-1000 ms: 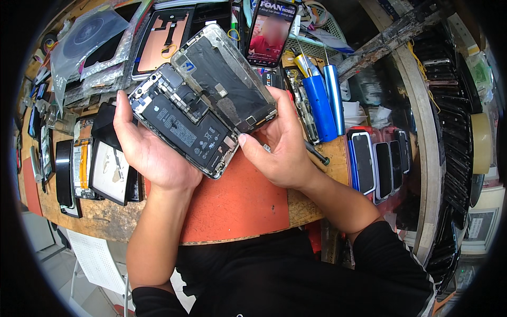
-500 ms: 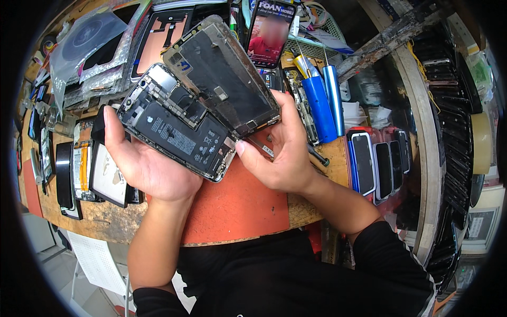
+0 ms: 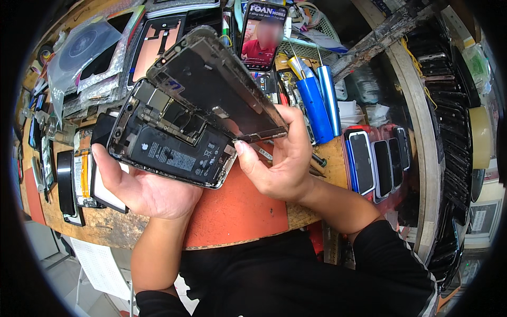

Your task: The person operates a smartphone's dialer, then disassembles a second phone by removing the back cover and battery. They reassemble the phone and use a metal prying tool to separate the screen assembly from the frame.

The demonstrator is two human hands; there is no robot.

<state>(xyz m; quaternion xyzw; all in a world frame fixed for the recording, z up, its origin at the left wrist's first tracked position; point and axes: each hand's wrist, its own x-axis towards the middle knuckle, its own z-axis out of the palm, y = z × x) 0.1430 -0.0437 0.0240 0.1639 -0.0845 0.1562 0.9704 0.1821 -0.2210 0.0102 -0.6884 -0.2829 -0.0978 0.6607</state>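
An opened smartphone is held up over the bench between my two hands. My left hand cradles its body from beneath, thumb along the left edge, fingers hidden under it. The body lies with its inside up, showing a black battery and a circuit board. My right hand grips the lower right corner of the display panel, with the thumb at the body's bottom corner. The panel is tilted up and away from the body, its dark back side showing. The two parts meet near the right thumb; whether a cable joins them I cannot tell.
Under the hands lies an orange-red mat on a wooden bench. A lit phone stands beyond, beside blue cylinders. Several phones sit in a red tray at right. Phone parts lie at left, bagged panels behind.
The phone body has turned a little and come slightly lower and nearer. Its display panel has tipped more steeply upright. Both hands keep their hold.
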